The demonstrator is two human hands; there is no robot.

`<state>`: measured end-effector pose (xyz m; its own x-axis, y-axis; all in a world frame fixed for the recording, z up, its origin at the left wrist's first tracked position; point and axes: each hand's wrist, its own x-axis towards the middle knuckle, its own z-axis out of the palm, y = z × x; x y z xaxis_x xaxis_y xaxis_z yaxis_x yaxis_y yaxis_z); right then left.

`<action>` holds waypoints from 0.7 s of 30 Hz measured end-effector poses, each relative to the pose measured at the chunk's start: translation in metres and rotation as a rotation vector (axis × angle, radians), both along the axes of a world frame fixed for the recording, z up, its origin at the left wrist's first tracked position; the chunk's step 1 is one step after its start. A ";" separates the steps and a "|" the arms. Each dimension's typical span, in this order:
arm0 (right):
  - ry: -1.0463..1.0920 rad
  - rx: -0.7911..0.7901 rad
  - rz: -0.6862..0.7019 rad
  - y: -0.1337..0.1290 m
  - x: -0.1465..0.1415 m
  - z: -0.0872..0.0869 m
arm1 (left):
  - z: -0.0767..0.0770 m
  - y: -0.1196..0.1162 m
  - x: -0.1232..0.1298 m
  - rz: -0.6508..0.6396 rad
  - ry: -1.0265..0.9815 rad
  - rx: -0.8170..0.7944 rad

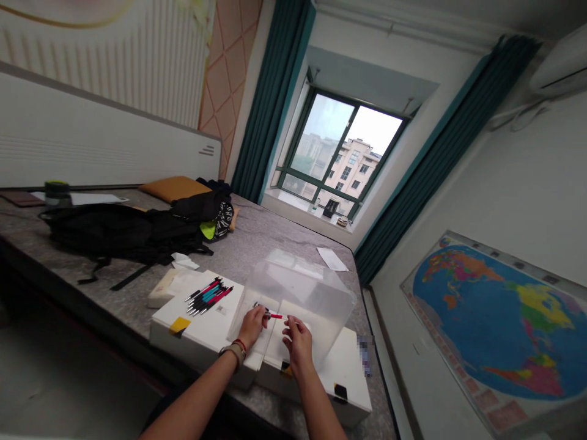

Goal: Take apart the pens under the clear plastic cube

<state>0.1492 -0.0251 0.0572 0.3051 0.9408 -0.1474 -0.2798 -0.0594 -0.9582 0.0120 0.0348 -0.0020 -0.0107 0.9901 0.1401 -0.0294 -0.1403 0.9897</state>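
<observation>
My left hand (252, 328), with a bracelet and a red band at the wrist, is closed around a pen (276, 316) with a red barrel. Dark parts show at the pen's far end, above the fingers. My right hand (300, 345) pinches at the pen's pale tip; its other fingers are loosely curled. Both hands are in front of a clear plastic bin (302, 281), over white boxes (360, 363). To the left, several black, red and teal pens (208, 296) lie in a bunch on a white box top (167, 315).
A tissue pack (160, 293) lies beside the left box. Behind it, a black backpack (114, 232) and a tan cushion (172, 188) rest on the grey mattress (257, 229). A sheet of paper (332, 259) lies behind the bin. A world map (495, 318) is on the right wall.
</observation>
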 end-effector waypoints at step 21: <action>-0.662 0.024 0.209 0.048 0.019 0.044 | 0.008 -0.008 0.005 0.059 0.296 0.118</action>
<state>0.1684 0.0227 0.1014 0.1360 0.9903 0.0285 0.3790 -0.0254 -0.9250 0.0174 0.0269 0.0056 -0.0096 0.9656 0.2600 0.2685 -0.2480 0.9308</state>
